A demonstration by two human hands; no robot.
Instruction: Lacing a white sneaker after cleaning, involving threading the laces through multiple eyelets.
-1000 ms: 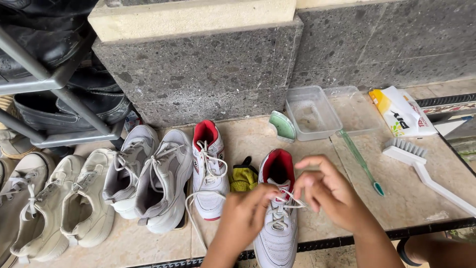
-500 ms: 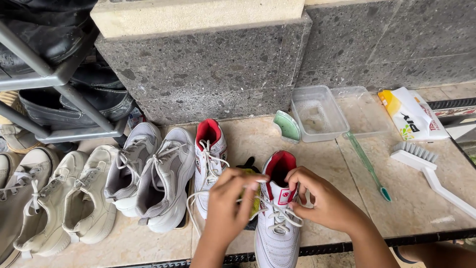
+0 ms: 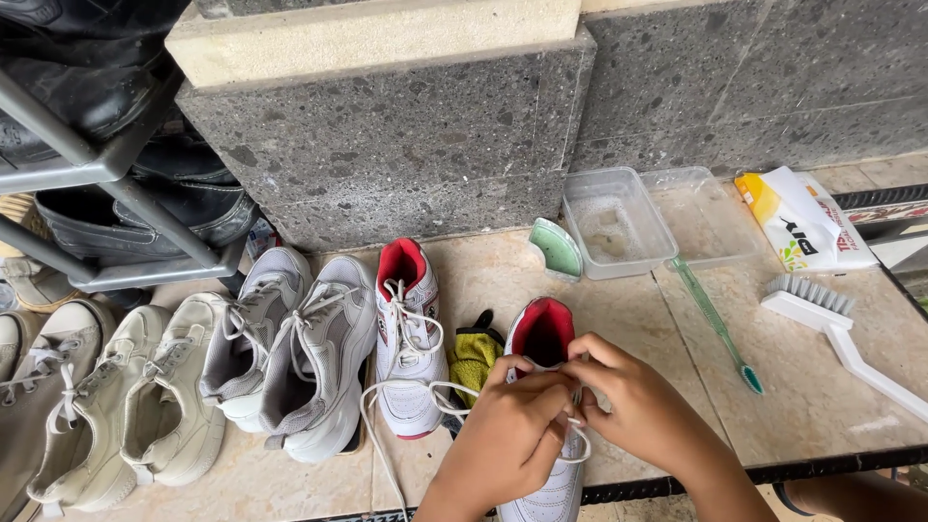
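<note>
At the near edge of the tiled ledge (image 3: pixel 503 280), the left hand (image 3: pixel 503 440) and right hand (image 3: pixel 633 411) meet over a white mesh sneaker with a red lining (image 3: pixel 541 333), fingers pinched narrowly on its thin white lace (image 3: pixel 577 430). Just beside it lies a crumpled yellow cloth (image 3: pixel 474 358), then the matching sneaker (image 3: pixel 406 338), laces loose. Grey and cream sneakers line the left edge. Farther right lie a slim green toothbrush (image 3: pixel 717 324) and a white bristled scrub brush (image 3: pixel 836 333). Toward the far edge, against the rough speckled stone wall (image 3: pixel 406 145), sits a clear rectangular plastic tub (image 3: pixel 619 222).
</note>
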